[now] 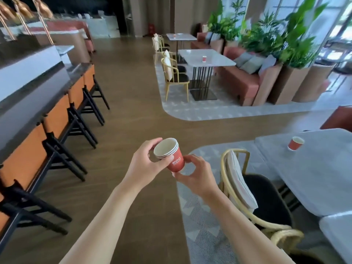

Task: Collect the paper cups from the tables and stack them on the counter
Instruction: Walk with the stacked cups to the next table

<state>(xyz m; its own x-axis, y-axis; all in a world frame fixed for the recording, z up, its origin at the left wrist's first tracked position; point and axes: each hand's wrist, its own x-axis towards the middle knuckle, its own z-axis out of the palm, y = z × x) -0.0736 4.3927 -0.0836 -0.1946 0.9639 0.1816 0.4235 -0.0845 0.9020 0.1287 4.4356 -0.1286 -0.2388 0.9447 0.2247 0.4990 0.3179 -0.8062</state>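
Here both hands — left hand [144, 162]; right hand [196, 174] — grip the red cup stack [172, 157]; lettering blurred.

This is a café or hotel lounge with seating laid out for guests. A long dark counter [28, 103] runs down the left with a row of orange-backed bar stools [57, 119] tucked against it, and across the wood floor stand pale marble-topped tables [211, 59] with gold-framed chairs [172, 73], terracotta sofas [240, 80] with cushions, and tall planters of leafy greenery [289, 44]. Red paper cups [204, 59] sit on several tables, and big windows [341, 35] brighten the far right.
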